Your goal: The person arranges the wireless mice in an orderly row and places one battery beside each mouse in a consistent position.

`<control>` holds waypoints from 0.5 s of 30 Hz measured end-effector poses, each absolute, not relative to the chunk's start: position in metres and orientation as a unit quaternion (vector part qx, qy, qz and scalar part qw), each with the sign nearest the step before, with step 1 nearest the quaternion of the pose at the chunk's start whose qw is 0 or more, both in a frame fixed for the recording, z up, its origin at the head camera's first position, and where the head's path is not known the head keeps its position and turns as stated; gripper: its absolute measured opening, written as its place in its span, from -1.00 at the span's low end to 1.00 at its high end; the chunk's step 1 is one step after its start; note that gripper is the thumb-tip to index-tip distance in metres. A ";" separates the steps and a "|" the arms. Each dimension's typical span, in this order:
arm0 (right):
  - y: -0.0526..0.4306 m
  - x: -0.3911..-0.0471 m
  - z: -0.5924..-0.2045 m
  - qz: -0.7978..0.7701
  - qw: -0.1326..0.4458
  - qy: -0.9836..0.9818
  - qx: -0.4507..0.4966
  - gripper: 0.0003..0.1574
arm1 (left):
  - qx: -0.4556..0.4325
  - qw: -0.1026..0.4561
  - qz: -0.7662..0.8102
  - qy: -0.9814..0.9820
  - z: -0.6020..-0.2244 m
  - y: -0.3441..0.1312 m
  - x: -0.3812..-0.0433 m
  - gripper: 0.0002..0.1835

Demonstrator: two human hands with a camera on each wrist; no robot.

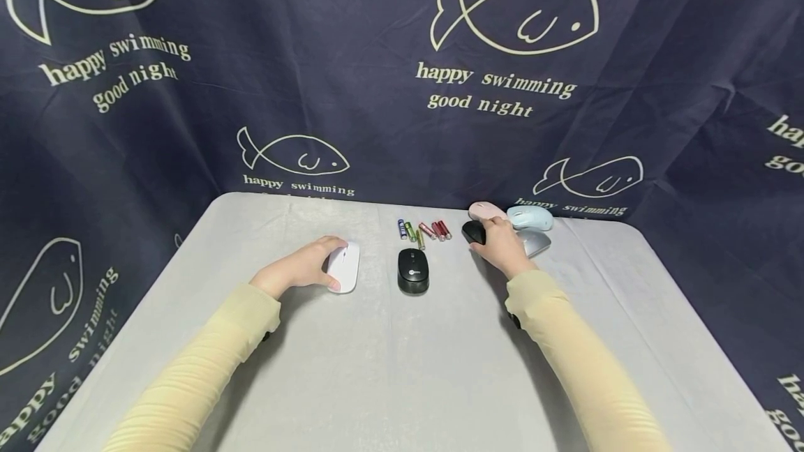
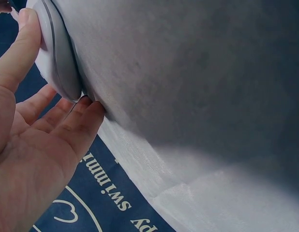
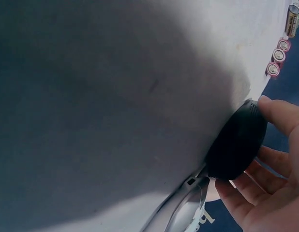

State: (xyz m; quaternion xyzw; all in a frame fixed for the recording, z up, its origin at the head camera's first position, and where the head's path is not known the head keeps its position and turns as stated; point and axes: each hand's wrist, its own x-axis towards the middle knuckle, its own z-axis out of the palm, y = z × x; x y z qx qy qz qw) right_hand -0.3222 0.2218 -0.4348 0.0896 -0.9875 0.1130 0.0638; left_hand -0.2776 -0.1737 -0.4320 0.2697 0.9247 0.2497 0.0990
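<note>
On the left part of the table, my left hand (image 1: pixel 306 264) grips a white computer mouse (image 1: pixel 346 269), thumb at the near end and fingers at the far end. The left wrist view shows the same white mouse (image 2: pixel 57 58) lying against the tabletop. Farther right, my right hand (image 1: pixel 504 248) holds a small black mouse (image 1: pixel 473 232) between thumb and fingers. In the right wrist view this black mouse (image 3: pixel 239 142) is beside a silver mouse (image 3: pixel 186 208). Between the hands sits another black mouse (image 1: pixel 413 272), untouched, with a pale logo on it.
Behind the middle mouse lie a blue battery (image 1: pixel 403 229), a green battery (image 1: pixel 410 231), a yellow-green battery (image 1: pixel 420 239) and several red batteries (image 1: pixel 437 230). A pink mouse (image 1: pixel 486 211) and a light blue mouse (image 1: pixel 531 217) stand near the back edge of the grey-white table (image 1: pixel 389 368). A dark blue curtain (image 1: pixel 377 89) hangs behind.
</note>
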 end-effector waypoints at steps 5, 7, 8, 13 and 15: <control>0.222 -0.325 -0.437 0.111 0.067 -0.988 0.086 -0.24 | 0.269 0.098 0.250 0.925 -0.433 -0.174 -0.278 -0.05; 0.222 -0.326 -0.438 0.110 0.068 -0.988 0.087 -0.26 | 0.269 0.097 0.250 0.925 -0.433 -0.174 -0.278 -0.05; 0.222 -0.326 -0.439 0.109 0.069 -0.988 0.088 -0.27 | 0.269 0.096 0.249 0.925 -0.433 -0.174 -0.278 -0.05; 0.223 -0.326 -0.440 0.112 0.067 -0.988 0.087 -0.30 | 0.270 0.097 0.248 0.925 -0.432 -0.173 -0.278 -0.05; 0.222 -0.326 -0.439 0.114 0.066 -0.988 0.086 -0.30 | 0.269 0.098 0.248 0.925 -0.432 -0.174 -0.278 -0.05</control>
